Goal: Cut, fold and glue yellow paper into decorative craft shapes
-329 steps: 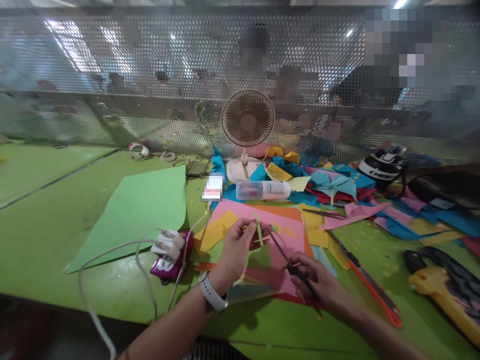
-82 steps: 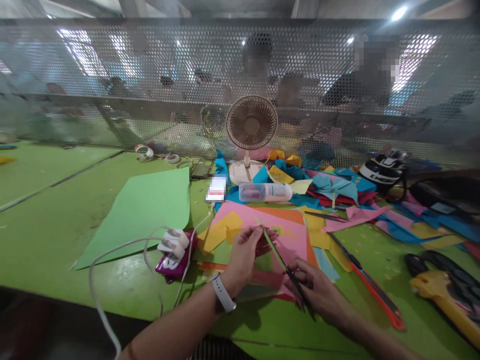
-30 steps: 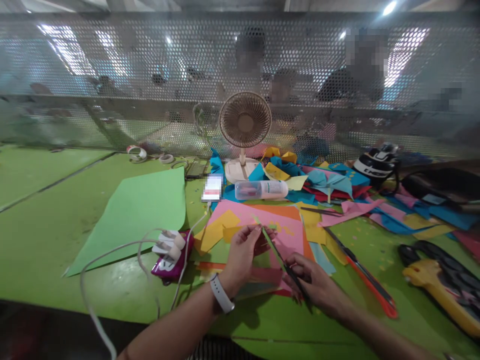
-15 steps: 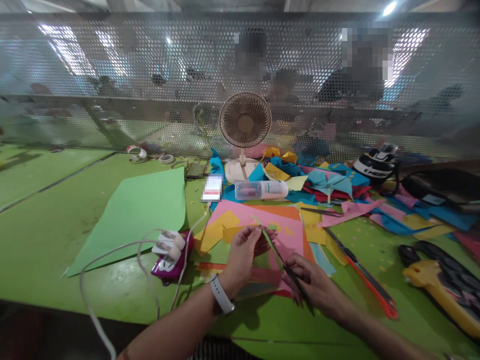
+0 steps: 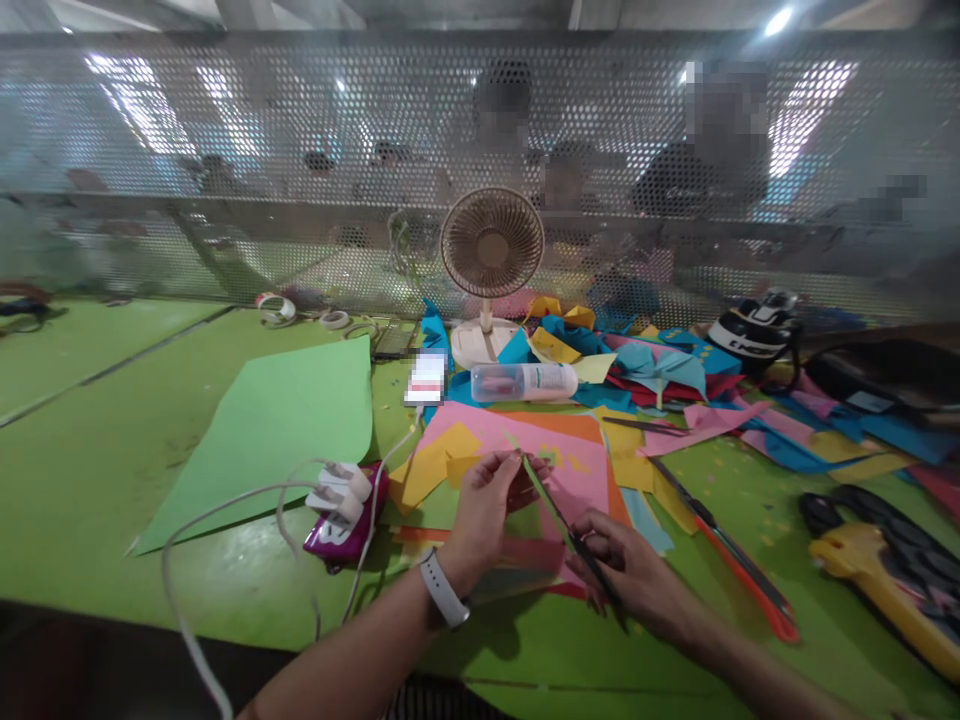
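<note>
My left hand (image 5: 484, 505), with a white watch band on its wrist, is closed in a pinch over the pink paper (image 5: 480, 422). Whatever lies between its fingertips is too small to make out. My right hand (image 5: 619, 565) is closed round a slim dark pointed tool (image 5: 592, 570), like tweezers in shape. A narrow green length (image 5: 541, 482) runs along its front part, up to the left fingertips; whether this is paper or a reflection I cannot tell. Small yellow and green bits (image 5: 551, 457) lie just beyond on the pink sheet. Yellow paper pieces (image 5: 431, 465) overlap its left side.
A fan (image 5: 491, 245) and a clear bottle (image 5: 525, 382) stand and lie behind the papers. A charging phone (image 5: 426, 378), purple power bank (image 5: 341, 540) and green sheet (image 5: 277, 420) are left. A red-handled cutter (image 5: 739, 570) and yellow-black tool (image 5: 885, 570) lie right.
Both hands keep almost the same pose and place. The right fingers and the dark tool have shifted very slightly. The whole view has moved down a little.
</note>
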`<act>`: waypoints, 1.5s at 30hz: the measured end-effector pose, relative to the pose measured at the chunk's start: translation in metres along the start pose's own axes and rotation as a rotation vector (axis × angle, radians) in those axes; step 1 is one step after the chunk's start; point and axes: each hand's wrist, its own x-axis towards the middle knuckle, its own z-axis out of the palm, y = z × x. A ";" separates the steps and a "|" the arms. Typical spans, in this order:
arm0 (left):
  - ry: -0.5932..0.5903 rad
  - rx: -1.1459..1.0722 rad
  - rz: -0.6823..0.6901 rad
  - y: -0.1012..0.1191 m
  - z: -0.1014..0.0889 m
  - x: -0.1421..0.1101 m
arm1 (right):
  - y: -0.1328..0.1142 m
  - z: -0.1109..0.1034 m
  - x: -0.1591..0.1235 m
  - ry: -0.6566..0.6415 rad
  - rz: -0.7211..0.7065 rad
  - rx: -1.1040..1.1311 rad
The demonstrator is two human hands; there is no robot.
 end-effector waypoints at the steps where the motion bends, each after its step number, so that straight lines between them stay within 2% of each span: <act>1: -0.005 -0.002 -0.002 -0.001 0.000 0.000 | 0.000 0.000 0.000 0.000 0.001 0.000; 22: -0.036 0.005 -0.015 -0.002 0.000 -0.001 | 0.001 -0.001 0.003 0.000 -0.002 -0.008; 35: -0.010 0.001 -0.031 -0.003 -0.002 0.002 | 0.004 -0.001 0.004 0.015 -0.022 -0.048; 45: -0.063 0.044 0.032 -0.005 -0.004 0.002 | 0.000 -0.002 0.002 0.018 -0.021 -0.013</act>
